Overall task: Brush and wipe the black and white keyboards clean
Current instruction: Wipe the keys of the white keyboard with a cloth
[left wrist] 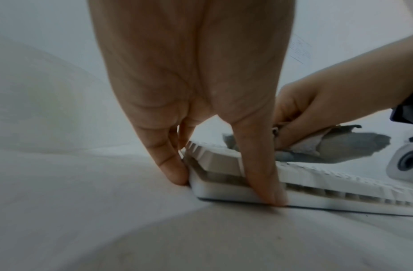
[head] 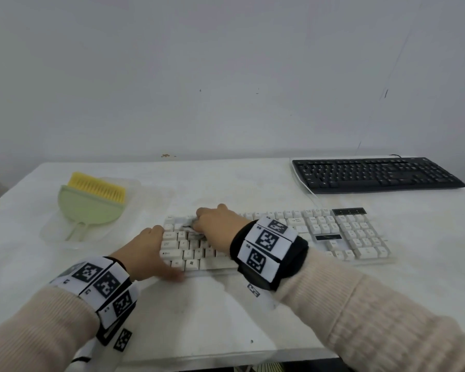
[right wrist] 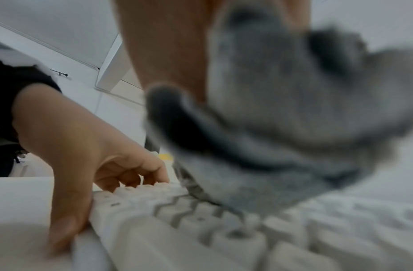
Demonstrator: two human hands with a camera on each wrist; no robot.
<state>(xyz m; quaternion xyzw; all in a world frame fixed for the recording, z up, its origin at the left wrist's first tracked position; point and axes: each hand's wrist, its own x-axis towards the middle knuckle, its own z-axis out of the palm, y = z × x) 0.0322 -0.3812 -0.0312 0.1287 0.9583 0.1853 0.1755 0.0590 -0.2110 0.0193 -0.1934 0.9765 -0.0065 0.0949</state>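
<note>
Grey cloth [head: 189, 229] is bunched in my right hand [head: 215, 220], fingers curled round it, and it presses on the upper-left keys of the white keyboard [head: 333, 237], which lies across the lower middle of the head view with its long axis running left to right. My left hand [head: 148, 253] braces the keyboard's left end: fingers [left wrist: 170, 165] straight against the short edge, the thumb [left wrist: 263, 176] down along the front edge near the corner, so this hand is open and only steadies. What the coming move turns on, as I judge it, is that nearly the whole keyboard stretches away to the right of the cloth, so the wiping has to travel along that long axis toward the number pad at the right end, and my right hand is the one placed to carry it while the left keeps the board from sliding. Its keys look cream-white, with darker gaps between the rows in the right wrist view, which is blurred. The black keyboard [head: 376, 174] sits further back at the upper right, well apart from both hands and nearer the right one, its white cable [head: 305, 187] trailing off its left end. At the left of the head view a yellow-bristled brush [head: 91, 200] rests in a clear tray [head: 151, 194], untouched by either hand. Everything sits on a white table [head: 226, 318].
</note>
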